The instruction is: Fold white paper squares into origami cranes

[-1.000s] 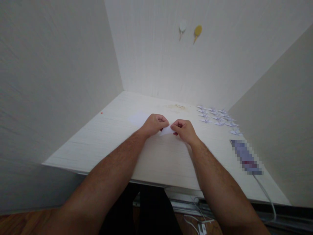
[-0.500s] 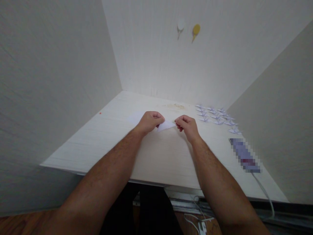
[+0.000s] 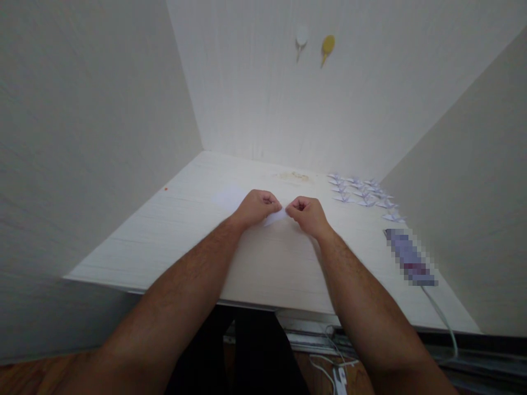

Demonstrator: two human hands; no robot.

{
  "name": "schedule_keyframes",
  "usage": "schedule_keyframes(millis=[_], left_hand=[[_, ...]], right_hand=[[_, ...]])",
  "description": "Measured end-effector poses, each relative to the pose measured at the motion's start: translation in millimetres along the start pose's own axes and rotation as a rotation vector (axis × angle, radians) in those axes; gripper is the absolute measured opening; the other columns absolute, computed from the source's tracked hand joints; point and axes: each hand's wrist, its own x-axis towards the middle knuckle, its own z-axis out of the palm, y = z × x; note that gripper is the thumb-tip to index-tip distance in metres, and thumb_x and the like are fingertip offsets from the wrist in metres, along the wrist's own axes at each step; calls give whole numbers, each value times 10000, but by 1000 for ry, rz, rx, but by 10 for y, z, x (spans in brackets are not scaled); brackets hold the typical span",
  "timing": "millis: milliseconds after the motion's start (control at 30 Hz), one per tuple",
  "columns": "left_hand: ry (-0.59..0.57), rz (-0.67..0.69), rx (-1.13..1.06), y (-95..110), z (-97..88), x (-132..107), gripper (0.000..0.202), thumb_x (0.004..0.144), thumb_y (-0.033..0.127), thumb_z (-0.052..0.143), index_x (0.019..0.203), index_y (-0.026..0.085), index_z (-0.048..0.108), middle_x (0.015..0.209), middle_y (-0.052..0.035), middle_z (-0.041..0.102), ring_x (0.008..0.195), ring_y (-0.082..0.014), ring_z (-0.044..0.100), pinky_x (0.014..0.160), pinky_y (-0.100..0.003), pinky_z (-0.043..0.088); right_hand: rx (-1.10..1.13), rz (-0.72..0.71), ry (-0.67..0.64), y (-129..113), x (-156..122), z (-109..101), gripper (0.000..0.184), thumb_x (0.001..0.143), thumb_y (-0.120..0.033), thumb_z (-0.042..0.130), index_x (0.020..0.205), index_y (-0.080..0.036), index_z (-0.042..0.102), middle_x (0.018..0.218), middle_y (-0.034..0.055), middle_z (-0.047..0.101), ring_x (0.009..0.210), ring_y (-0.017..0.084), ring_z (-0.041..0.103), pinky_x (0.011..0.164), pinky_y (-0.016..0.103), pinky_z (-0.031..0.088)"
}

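Observation:
My left hand [image 3: 256, 207] and my right hand [image 3: 307, 214] are close together over the middle of a pale wooden table [image 3: 173, 236]. Both hands are closed in a pinch on a small folded white paper [image 3: 275, 218], which shows only as a sliver between and below the knuckles. A flat white sheet of paper [image 3: 230, 196] lies on the table just left of my left hand.
Several small folded paper cranes [image 3: 362, 193] sit in rows at the table's back right. A blurred phone [image 3: 408, 257] with a white cable [image 3: 442, 318] lies near the right edge. Two hooks, white [image 3: 301, 36] and yellow [image 3: 327, 45], hang on the back wall.
My hands have drawn closer together, so less of the folded paper shows between them than half a second ago. The view has shifted slightly.

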Motion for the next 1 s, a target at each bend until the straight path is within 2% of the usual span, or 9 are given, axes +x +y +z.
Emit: schedule_keyframes(millis=[233, 367, 567, 733, 867, 1000], left_hand=[[-29, -16, -58, -65, -46, 40, 131, 689, 234, 660, 739, 116, 689, 593, -38, 639, 503, -104, 539, 493, -216, 416], [0, -9, -59, -92, -46, 54, 151, 683, 256, 686, 745, 118, 689, 616, -45, 651, 520, -107, 555, 512, -222, 441], [68, -5, -67, -42, -30, 15, 229, 631, 308, 743, 747, 131, 656, 616, -23, 637, 505, -94, 531, 477, -203, 397], [96, -2, -21, -54, -29, 32, 174, 662, 301, 683, 692, 131, 667, 565, -6, 594, 490, -91, 497, 478, -212, 380], [85, -12, -116, -117, -33, 85, 153, 651, 288, 669, 663, 136, 661, 571, -5, 584, 520, -100, 512, 528, -232, 418], [86, -71, -309, -130, -13, 102, 180, 603, 297, 710, 659, 144, 632, 611, -2, 591, 537, -99, 524, 544, -241, 435]], right_hand=[[-8, 70, -4, -1, 16, -49, 171, 668, -325, 644, 619, -163, 621, 519, -16, 555, 463, 92, 438, 443, 221, 317], [-4, 106, 17, 8, 23, -52, 188, 664, -341, 658, 616, -165, 616, 503, -18, 553, 442, 92, 438, 426, 223, 307], [39, 90, 55, -6, 18, -39, 214, 677, -362, 668, 620, -165, 608, 501, -19, 553, 442, 90, 439, 423, 219, 309], [38, 87, 32, -14, 13, -38, 226, 680, -377, 675, 631, -165, 611, 504, -13, 566, 438, 93, 455, 427, 221, 321], [47, 145, 57, -9, 17, -45, 259, 665, -397, 705, 603, -173, 592, 474, -9, 565, 414, 98, 460, 424, 229, 333], [130, 161, 126, -8, 26, -43, 319, 654, -430, 729, 567, -185, 545, 450, -14, 543, 398, 93, 436, 417, 232, 332]])
